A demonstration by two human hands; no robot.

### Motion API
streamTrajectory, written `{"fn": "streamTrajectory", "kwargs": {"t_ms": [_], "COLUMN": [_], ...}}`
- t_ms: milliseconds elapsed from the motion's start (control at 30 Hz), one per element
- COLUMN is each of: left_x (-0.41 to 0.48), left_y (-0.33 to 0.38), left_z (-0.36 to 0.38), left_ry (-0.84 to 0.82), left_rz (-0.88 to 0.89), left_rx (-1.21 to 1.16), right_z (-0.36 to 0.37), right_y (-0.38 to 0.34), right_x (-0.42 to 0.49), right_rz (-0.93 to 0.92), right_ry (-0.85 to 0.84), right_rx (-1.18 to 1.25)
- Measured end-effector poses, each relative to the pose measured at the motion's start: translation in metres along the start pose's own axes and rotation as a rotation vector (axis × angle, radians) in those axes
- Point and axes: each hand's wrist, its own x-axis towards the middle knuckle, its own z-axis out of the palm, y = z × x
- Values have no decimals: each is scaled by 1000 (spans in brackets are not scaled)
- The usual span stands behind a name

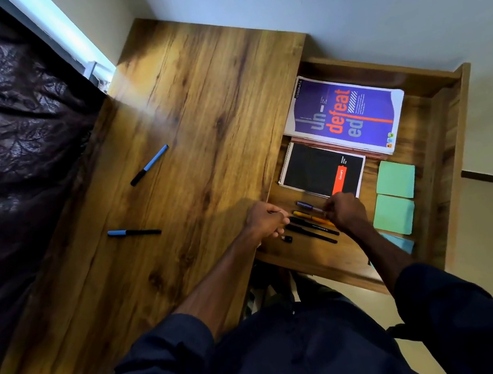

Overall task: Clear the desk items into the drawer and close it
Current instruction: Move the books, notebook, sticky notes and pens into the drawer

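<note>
Head view: left hand (267,220) and right hand (345,211) curl their fingers over the pens (312,232) in the open drawer (446,131), though I cannot tell whether either grips one. Two blue pens (149,165) lie on the desk (190,98).

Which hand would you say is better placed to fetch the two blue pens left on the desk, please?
Left. The left hand is at the desk edge, nearer both blue pens; the right hand is farther off, over the drawer.

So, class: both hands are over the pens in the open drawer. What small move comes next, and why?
Probably the left hand should reach for the nearer blue-capped pen: it and a second pen lie on the desk, with the drawer open.
</note>
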Motion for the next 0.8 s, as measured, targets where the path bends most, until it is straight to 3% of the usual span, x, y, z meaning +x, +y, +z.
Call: {"fn": "streamTrajectory", "kwargs": {"t_ms": [800], "left_x": [1], "left_y": [1], "left_z": [4], "left_ry": [12], "left_rz": [-39], "left_rx": [23], "right_z": [10], "right_y": [11], "right_x": [1], "right_rz": [-49], "right_ry": [-22], "right_rx": [-53]}}
